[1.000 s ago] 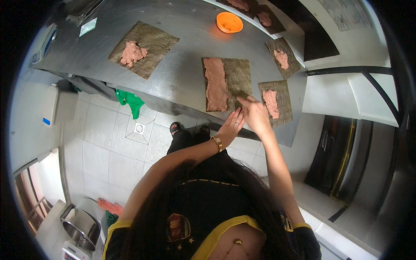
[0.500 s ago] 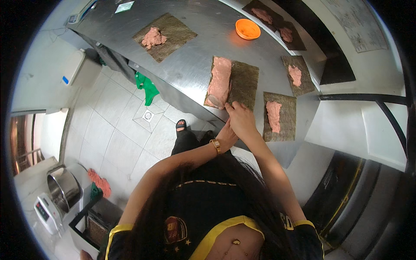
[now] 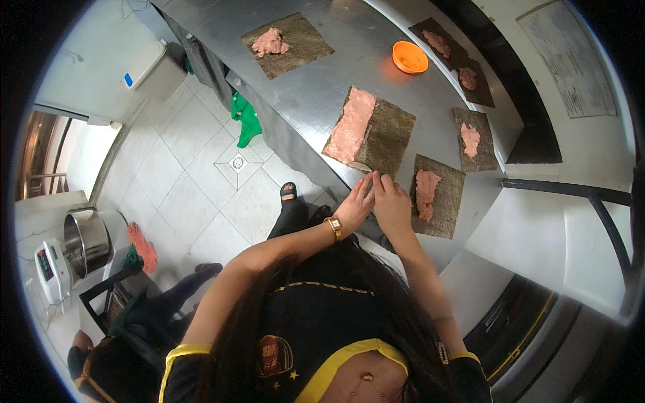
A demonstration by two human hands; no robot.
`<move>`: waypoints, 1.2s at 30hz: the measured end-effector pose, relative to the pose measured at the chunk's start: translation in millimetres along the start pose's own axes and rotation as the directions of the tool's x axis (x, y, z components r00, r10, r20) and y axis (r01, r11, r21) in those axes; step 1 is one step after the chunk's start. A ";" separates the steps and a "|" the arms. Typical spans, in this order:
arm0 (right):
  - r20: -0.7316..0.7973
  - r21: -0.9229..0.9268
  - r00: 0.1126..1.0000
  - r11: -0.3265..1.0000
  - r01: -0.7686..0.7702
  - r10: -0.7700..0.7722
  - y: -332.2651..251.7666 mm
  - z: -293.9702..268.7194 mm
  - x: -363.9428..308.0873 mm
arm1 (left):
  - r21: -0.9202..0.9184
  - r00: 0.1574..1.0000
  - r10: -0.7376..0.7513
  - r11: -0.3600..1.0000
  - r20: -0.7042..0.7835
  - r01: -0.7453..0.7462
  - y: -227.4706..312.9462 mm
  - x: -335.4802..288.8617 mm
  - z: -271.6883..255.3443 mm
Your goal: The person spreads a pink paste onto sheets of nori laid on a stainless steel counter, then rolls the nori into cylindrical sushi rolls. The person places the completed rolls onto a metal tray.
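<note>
A nori sheet (image 3: 393, 131) lies on the steel table's near edge, its left part covered by an even band of pink minced paste (image 3: 351, 127). Close to the sheet's near corner, my right hand (image 3: 391, 201) is closed on a spoon-like metal utensil (image 3: 361, 166), of which only the rounded end shows. My left hand (image 3: 354, 207) meets it from the left, fingers closed against the right fingertips; what they pinch is hidden. To the right of my hands another nori sheet (image 3: 447, 208) bears a narrower strip of paste (image 3: 426, 195).
An orange bowl (image 3: 410, 58) stands on the steel table (image 3: 302, 87). Further nori sheets with paste lie far left (image 3: 312, 43) and along the right side (image 3: 487, 151). A green cloth (image 3: 247, 121) hangs by the table's edge. A person in dark clothes (image 3: 127, 366) is at lower left, near a steel mixing bowl (image 3: 87, 242).
My hands have drawn back from the paste, bringing the utensil to the sheet's near corner. The view has shifted, and a person has come into it at lower left.
</note>
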State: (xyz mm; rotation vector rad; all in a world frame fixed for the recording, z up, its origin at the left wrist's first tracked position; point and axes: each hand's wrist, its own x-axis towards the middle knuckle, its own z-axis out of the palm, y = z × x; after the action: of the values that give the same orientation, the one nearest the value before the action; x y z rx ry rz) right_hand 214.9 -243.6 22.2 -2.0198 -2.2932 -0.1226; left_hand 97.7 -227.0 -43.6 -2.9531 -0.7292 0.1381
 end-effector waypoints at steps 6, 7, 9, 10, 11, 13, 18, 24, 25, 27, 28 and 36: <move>-0.031 -0.062 0.999 0.998 -0.013 0.011 -20.2 4.8 6.4 | 0.027 0.997 -0.038 0.999 -0.061 0.040 6.9 1.2 18.0; -0.050 -0.054 0.999 0.999 -0.001 -0.002 -22.4 5.7 8.8 | 0.029 0.995 -0.064 0.997 -0.082 0.067 11.4 4.4 29.0; -0.090 -0.040 0.996 0.999 0.021 -0.025 -26.3 8.0 13.9 | -0.035 0.994 -0.077 0.997 -0.073 0.075 13.9 12.2 33.8; -0.057 -0.074 0.998 0.997 0.029 -0.033 -30.1 7.2 16.9 | -0.088 0.995 -0.068 0.994 -0.074 0.062 14.4 11.8 36.9; -0.027 -0.111 0.999 0.993 0.031 -0.035 -33.7 4.2 20.8 | -0.139 0.996 -0.054 0.989 -0.077 0.043 12.4 11.6 34.4; 0.016 -0.134 1.000 0.991 0.029 -0.027 -39.3 -0.4 29.1 | -0.273 0.995 0.006 0.961 -0.098 -0.033 -0.9 2.6 8.4; 0.101 -0.019 0.994 0.999 -0.028 0.029 -46.2 -5.1 55.6 | 0.052 0.968 0.048 0.998 -0.246 -0.037 -0.4 1.3 21.0; 0.158 0.232 0.977 0.956 -0.180 0.145 -7.2 -30.0 76.3 | -0.051 0.997 0.074 0.996 0.013 -0.073 -9.4 -0.7 0.1; 0.184 0.226 0.978 0.965 -0.136 0.094 -3.2 -32.6 75.1 | -0.053 0.999 0.050 0.997 -0.008 -0.050 -11.4 -0.3 -2.1; 0.241 0.218 0.970 0.975 -0.045 -0.009 -0.3 -37.0 71.3 | -0.157 0.999 0.053 0.986 0.002 -0.052 -14.9 -1.2 -2.7; 0.246 0.223 0.969 0.975 -0.025 -0.032 -0.3 -35.7 72.5 | -0.208 0.998 0.055 0.977 0.007 -0.053 -16.2 -1.2 -2.6; 0.194 0.158 0.979 0.987 0.038 -0.069 15.1 -10.9 99.1 | -0.230 0.996 -0.008 0.973 -0.085 -0.012 -13.4 3.6 5.0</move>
State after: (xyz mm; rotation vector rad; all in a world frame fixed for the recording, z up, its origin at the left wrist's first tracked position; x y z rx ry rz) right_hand 217.5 -145.3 44.5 -1.9746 -2.3875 0.2574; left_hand 94.1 -213.2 -47.3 -3.1540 -0.7796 -0.0789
